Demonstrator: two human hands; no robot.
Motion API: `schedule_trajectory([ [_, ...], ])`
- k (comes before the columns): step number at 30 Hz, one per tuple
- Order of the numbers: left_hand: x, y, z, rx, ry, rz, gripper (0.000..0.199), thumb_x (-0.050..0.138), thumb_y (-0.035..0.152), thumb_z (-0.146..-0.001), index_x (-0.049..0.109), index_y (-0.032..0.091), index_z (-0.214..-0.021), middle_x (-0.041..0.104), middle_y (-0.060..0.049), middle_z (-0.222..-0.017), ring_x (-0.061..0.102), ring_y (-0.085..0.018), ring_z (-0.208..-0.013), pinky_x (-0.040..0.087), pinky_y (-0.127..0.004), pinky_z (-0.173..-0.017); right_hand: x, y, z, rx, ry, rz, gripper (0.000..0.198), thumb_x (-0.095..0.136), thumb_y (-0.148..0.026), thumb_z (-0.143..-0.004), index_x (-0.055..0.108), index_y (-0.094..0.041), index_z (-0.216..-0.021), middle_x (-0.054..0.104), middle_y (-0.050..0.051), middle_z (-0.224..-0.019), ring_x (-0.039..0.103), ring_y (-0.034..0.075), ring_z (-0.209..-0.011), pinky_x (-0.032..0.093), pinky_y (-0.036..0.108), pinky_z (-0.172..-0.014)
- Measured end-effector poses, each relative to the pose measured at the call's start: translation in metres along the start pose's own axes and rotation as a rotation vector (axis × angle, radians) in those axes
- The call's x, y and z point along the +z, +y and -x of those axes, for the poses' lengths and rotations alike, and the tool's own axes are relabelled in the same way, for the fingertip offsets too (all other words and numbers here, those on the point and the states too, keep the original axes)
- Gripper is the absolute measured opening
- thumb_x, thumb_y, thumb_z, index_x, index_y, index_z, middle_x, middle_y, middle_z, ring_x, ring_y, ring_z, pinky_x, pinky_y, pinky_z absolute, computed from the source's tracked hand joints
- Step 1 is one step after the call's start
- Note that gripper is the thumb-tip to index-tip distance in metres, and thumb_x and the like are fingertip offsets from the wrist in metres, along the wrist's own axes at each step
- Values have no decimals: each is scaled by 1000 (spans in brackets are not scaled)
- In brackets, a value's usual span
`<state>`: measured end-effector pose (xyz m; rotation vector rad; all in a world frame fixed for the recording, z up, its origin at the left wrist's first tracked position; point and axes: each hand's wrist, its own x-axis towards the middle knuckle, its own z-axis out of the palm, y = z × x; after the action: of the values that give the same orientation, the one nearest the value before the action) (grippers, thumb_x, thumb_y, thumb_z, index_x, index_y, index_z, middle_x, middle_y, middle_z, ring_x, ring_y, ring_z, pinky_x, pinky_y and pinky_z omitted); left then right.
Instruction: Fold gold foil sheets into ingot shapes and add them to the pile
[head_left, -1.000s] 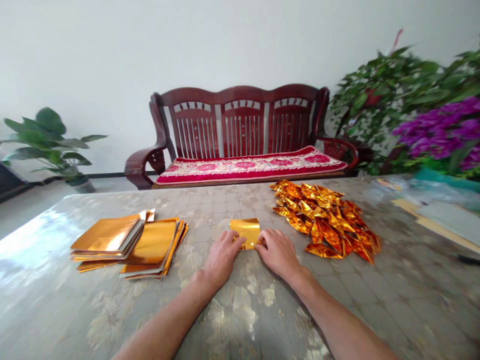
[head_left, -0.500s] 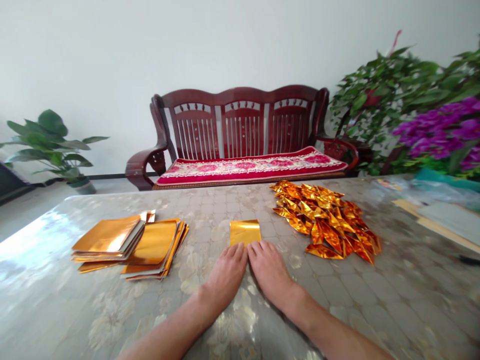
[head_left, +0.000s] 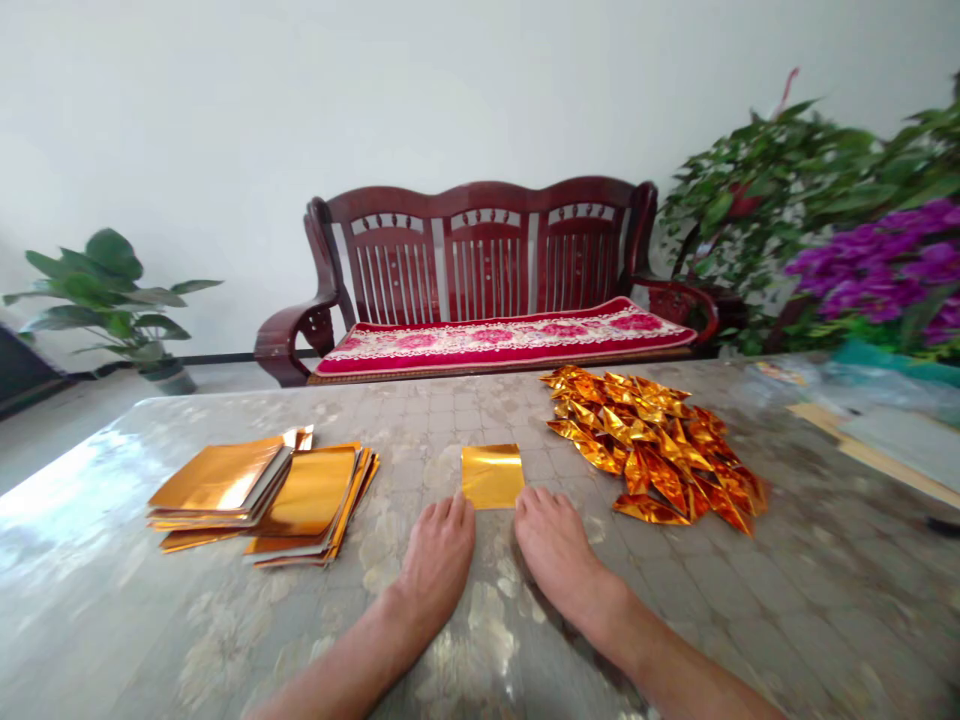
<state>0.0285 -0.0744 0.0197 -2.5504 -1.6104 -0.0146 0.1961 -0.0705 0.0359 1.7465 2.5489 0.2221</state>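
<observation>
A folded piece of gold foil paper (head_left: 492, 478) lies flat on the table in front of me, its shiny side up. My left hand (head_left: 441, 545) is closed at its near left corner, fingertips on the edge. At the near right corner my right hand (head_left: 553, 535) is closed in the same way. Both thumbs are hidden beneath the fingers. To the left sit two overlapping stacks of gold foil sheets (head_left: 309, 492). Right of my hands is a pile of folded gold foil pieces (head_left: 649, 440) with pointed ends.
The table (head_left: 300, 640) has a patterned, glossy cover. Plastic bags (head_left: 885, 385) and flat pale boards (head_left: 900, 440) lie at its right end. Behind it stands a wooden bench (head_left: 487, 260) with a red cushion. Potted plants (head_left: 120, 300) and purple flowers (head_left: 877, 260) flank it.
My hands have moved apart, from the middle of the paper's near edge out to its two near corners. More of the paper shows between them.
</observation>
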Motion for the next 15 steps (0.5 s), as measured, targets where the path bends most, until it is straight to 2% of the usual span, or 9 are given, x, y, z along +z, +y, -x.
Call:
schedule_trajectory([
  [3, -2, -3, -5, -17, 4, 25, 16, 52, 11, -92, 64, 16, -102, 67, -10, -103, 63, -26, -96, 52, -38, -84, -2, 7, -4, 8, 9, -39, 26, 49, -4, -89, 72, -13, -95, 68, 13, -99, 62, 25, -96, 45, 33, -74],
  [7, 2, -6, -13, -40, 41, 40, 14, 51, 15, -95, 64, 17, -95, 66, -8, -96, 62, -26, -92, 50, -38, -82, 2, 15, -9, 42, 39, -81, 26, 48, -6, -91, 72, -16, -91, 69, 11, -98, 64, 23, -94, 45, 31, -70],
  [11, 5, -11, -21, -55, 82, 113, 15, 53, 27, -97, 65, 19, -93, 66, -6, -98, 61, -24, -96, 48, -36, -83, 11, 21, -10, 46, 109, -104, 21, 50, -12, -93, 71, -18, -90, 69, 9, -95, 64, 22, -90, 44, 30, -67],
  [15, 4, -15, -24, -3, 67, 160, 13, 55, 28, -96, 66, 21, -91, 67, -4, -96, 62, -22, -94, 48, -33, -82, 21, 24, -9, 26, 184, -97, 18, 53, -15, -93, 70, -19, -87, 68, 8, -93, 62, 21, -89, 41, 30, -67],
])
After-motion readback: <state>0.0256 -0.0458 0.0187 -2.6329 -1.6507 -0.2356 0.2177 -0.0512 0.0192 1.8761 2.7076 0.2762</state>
